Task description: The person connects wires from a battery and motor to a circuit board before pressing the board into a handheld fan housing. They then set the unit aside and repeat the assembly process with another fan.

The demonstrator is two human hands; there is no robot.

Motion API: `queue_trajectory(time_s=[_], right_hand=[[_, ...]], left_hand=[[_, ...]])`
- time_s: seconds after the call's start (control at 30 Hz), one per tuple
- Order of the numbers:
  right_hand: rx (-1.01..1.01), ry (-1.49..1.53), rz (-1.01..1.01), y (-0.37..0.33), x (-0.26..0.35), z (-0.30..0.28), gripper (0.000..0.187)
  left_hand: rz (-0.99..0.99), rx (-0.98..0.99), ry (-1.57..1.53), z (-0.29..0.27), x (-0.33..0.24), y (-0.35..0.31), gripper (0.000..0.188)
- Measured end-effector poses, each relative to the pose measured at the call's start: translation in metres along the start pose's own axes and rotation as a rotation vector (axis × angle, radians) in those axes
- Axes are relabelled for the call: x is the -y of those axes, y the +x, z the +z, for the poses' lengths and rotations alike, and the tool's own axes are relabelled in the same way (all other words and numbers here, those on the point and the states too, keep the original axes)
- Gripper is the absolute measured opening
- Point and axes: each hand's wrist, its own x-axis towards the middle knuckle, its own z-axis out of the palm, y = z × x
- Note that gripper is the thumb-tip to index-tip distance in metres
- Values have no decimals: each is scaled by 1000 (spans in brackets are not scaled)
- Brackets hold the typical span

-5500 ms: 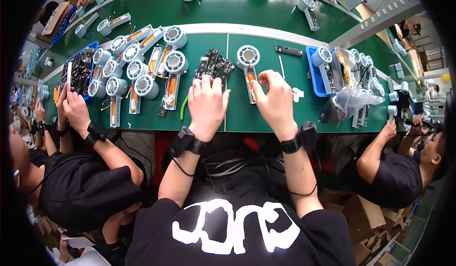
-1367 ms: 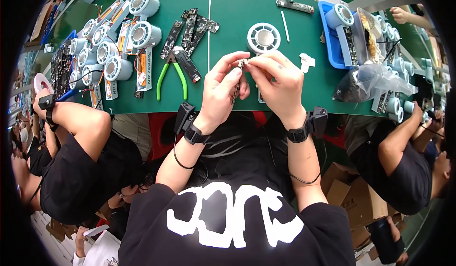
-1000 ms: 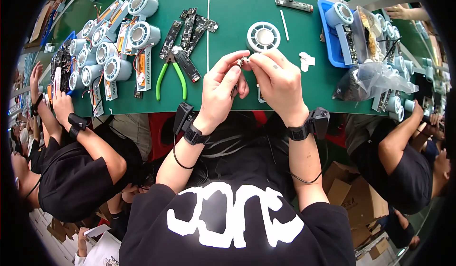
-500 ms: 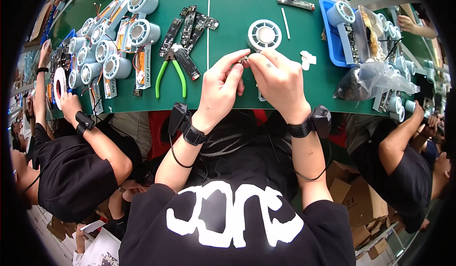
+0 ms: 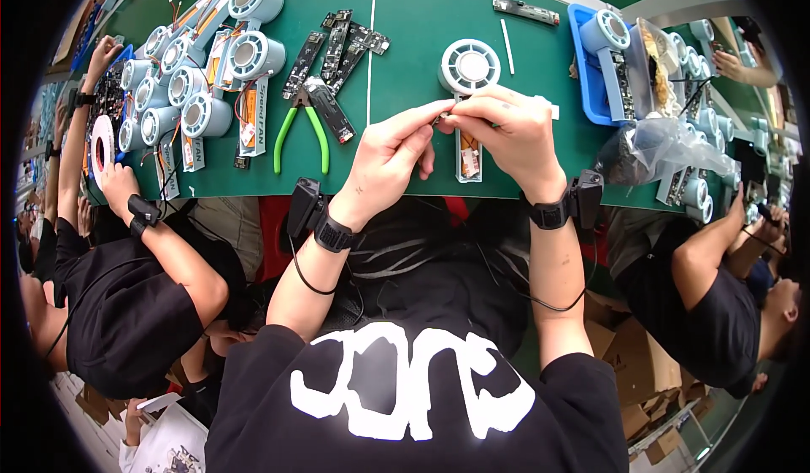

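Note:
Close together over the near middle of the table, my left hand (image 5: 390,161) and my right hand (image 5: 516,140) are both closed, fingertips nearly meeting. A tiny dark piece (image 5: 440,118) shows between the fingertips, too small to name. Directly beyond them lies a light blue handheld fan (image 5: 469,65) with a round grille. Its open handle, holding a part with a white and orange label, runs toward me under my right hand, which hides some of it. Bits of white paper (image 5: 554,112) peek out beside my right hand.
Green-handled cutters (image 5: 301,140) and several circuit boards (image 5: 331,106) lie left of centre. Further left are several fans (image 5: 207,114). Back right: another board (image 5: 526,10), a white stick (image 5: 507,47), a blue bin (image 5: 591,93) and a plastic bag (image 5: 666,148). Co-workers sit on both sides.
My right hand and forearm have shifted to the right, now covering most of the white paper. More of the fan's handle shows between my hands. The fingertips stay together.

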Motion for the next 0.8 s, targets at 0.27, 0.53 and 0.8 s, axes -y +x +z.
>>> queue_trajectory(time_s=[0.27,0.53,0.8], right_hand=[[-66,56,35,2,7,5,15],[-365,44,230,-53,53,13,39],[-219,163,486,-43,81,1,53]], left_hand=[[-38,0,-98,-3,-5,3,36],[-117,-263,-331,19,-35,-7,39],[23,-111,-106,40,-39,-22,42]])
